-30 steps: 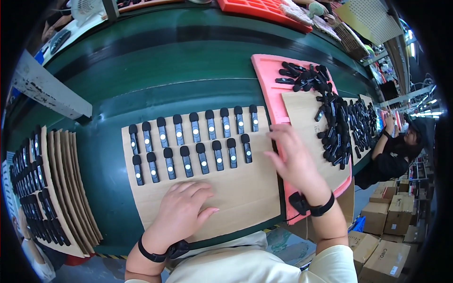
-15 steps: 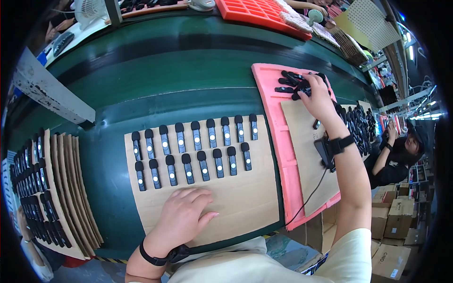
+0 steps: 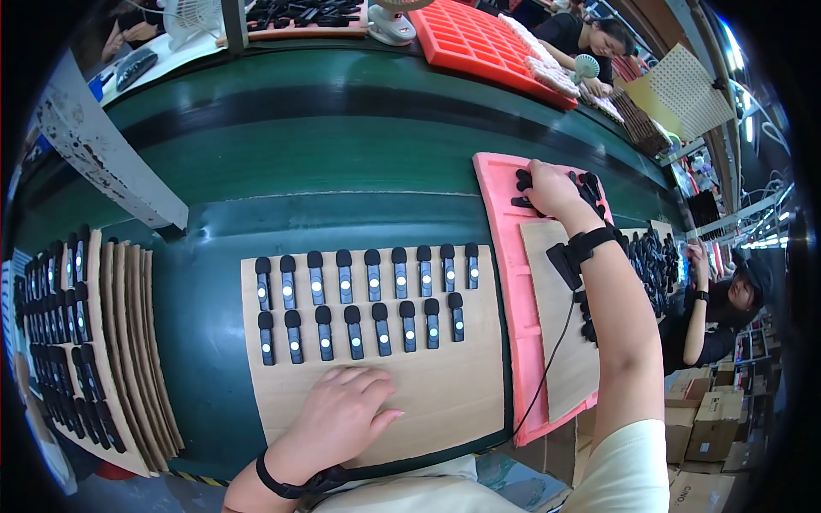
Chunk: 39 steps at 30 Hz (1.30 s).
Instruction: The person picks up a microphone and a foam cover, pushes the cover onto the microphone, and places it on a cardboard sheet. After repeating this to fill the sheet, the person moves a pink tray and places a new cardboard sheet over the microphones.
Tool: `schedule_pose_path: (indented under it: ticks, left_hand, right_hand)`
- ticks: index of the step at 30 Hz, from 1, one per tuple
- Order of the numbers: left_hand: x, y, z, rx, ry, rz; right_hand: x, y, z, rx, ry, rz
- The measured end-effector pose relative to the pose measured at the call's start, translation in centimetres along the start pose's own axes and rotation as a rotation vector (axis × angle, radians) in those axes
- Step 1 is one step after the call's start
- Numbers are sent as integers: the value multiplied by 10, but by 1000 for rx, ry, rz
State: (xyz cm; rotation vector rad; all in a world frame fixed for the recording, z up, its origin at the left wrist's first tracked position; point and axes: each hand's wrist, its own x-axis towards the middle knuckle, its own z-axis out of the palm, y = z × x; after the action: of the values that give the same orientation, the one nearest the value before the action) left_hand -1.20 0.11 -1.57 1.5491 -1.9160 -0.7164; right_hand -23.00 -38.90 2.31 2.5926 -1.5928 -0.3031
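Note:
My left hand [image 3: 348, 410] lies flat on a brown cardboard sheet [image 3: 445, 393], its fingers stretched out and holding nothing. Just beyond its fingertips, small black clip-on microphones [image 3: 373, 278] with foam tops and pale round dots stand in two neat rows. The far row runs a little longer than the near one. Off to the right, my right hand [image 3: 554, 192] bends down over loose black microphones [image 3: 590, 184] on a pink foam tray [image 3: 505, 244]. Its fingers are closed around a microphone there, with the fingertips partly hidden.
Upright cardboard sheets [image 3: 141, 342] and a sheet full of microphones [image 3: 64, 333] stand at left, beside a metal post [image 3: 111, 162]. A cardboard piece [image 3: 556, 342] lies on the pink tray, with a heap of microphones [image 3: 650, 265] beyond. Co-workers sit across the green belt [image 3: 342, 128] and at right.
My right hand has shifted leftward over the loose microphones, and its fingers have closed among them. The whole view has tilted, so the table appears lower. My left hand rests as before.

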Motion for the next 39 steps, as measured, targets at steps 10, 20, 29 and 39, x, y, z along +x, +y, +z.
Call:
schedule_pose_path:
  ticks: [10,20,29,39]
  left_hand:
    - [1,-1,2,2,19,8]
    - [-3,3,1,25,24,17]
    - [-3,7,-10,-314,369,-25]
    - [-9,8,-19,-698,476,-167]
  right_hand:
    - [-11,44,9,724,242,38]
    - [-157,-57,-15,1330,194,-120]
    - [-246,-171,-14,832,169,-581]
    - [-238,-185,19,1934,119,-271]
